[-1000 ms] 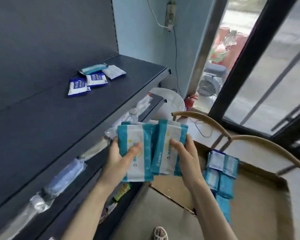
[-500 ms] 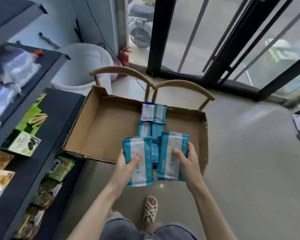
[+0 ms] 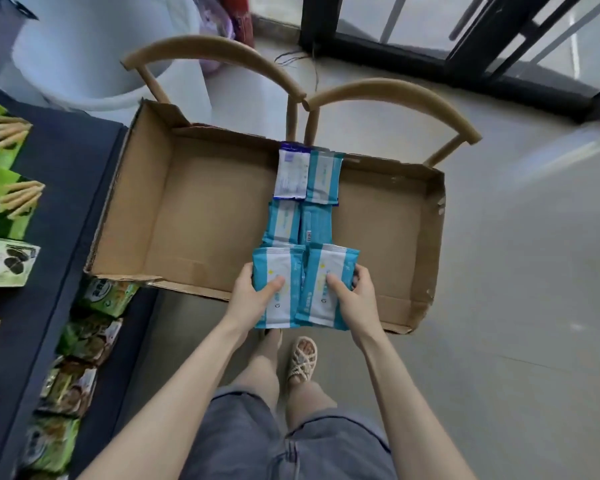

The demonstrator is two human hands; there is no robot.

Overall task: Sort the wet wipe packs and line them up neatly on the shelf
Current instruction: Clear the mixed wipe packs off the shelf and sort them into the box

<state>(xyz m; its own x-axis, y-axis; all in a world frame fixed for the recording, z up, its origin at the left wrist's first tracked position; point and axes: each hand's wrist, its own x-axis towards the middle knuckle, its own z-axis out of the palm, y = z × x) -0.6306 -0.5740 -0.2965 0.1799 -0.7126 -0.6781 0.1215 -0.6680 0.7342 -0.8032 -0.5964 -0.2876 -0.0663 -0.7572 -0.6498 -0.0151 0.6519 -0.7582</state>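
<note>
Wet wipe packs (image 3: 321, 176): at least four lie in the cardboard box (image 3: 129, 202); two more are held above its near edge.
Shelf (image 3: 66, 202): snacks only in view, no wipes.
Left grip (image 3: 253, 299): clamped on left pack (image 3: 278, 268).
Right grip (image 3: 355, 299): clamped on right pack (image 3: 329, 268).
Progress: judged early; every visible pack awaits shelving.

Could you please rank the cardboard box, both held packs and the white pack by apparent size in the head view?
1. cardboard box
2. left-hand pack and right-hand pack, which look alike
3. white pack, though it lies farther off
</note>
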